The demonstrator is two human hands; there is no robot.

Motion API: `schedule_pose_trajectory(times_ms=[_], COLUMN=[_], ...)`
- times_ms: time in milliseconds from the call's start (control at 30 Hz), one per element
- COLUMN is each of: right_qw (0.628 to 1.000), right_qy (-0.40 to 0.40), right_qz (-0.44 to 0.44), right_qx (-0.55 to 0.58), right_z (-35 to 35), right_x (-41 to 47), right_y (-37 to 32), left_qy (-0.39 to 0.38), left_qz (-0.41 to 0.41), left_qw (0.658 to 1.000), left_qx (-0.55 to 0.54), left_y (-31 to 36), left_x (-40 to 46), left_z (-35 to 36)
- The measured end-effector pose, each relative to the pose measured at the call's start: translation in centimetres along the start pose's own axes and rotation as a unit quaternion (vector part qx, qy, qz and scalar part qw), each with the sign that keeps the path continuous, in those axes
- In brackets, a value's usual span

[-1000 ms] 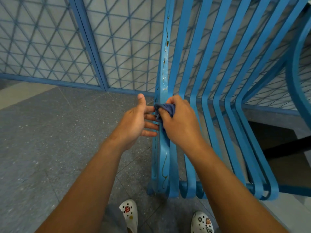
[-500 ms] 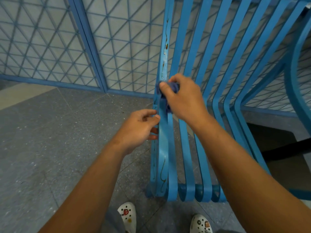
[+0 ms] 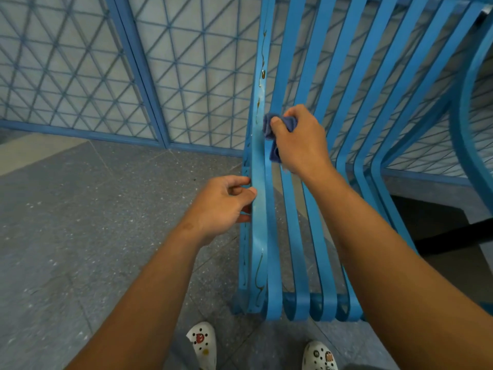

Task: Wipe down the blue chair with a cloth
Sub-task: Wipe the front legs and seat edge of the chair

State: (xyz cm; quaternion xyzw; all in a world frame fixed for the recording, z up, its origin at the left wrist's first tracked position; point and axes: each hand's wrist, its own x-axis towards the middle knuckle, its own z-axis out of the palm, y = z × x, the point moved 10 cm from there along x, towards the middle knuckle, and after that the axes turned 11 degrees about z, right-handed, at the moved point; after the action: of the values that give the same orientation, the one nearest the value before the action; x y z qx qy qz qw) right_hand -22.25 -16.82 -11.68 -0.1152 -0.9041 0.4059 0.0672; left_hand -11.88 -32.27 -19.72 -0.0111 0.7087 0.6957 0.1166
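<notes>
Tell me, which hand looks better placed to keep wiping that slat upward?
The right hand. It grips the cloth against the blue chair slat, below the brown streaks. The left hand only holds the slat's edge lower down.

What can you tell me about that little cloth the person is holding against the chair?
The cloth is small, dark blue and looks like soft fabric. It is bunched up, mostly hidden inside the right hand, which grips it with thumb on top. One end hangs below the thumb. It is pressed against an upright slat near the left edge of the blue chair.
</notes>
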Motion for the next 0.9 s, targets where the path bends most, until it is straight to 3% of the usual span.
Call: schedule_pose_trajectory(times_ms=[167,433,733,900], right_qw=[0.993,0.998,0.999,0.999], right_qy=[-0.054,-0.026,-0.039,-0.048], right_qz=[-0.071,-0.016,-0.034,-0.018], right_qx=[-0.072,-0.046,0.017,0.015], right_z=[4.0,5.0,4.2,4.6], right_x=[-4.7,2.2,-3.6,-2.0], right_y=[0.1,-1.3,1.3,1.3], left_qy=[0.005,0.006,0.035,0.044], left_qz=[-0.002,-0.007,-0.021,-0.018], left_qw=[1.000,1.000,0.999,0.999], left_qx=[0.000,0.000,0.002,-0.014], left_y=[0.0,0.1,-0.4,-0.5], left_x=[0.0,-0.1,0.0,-0.1], left_z=[0.2,0.0,-0.9,-0.6])
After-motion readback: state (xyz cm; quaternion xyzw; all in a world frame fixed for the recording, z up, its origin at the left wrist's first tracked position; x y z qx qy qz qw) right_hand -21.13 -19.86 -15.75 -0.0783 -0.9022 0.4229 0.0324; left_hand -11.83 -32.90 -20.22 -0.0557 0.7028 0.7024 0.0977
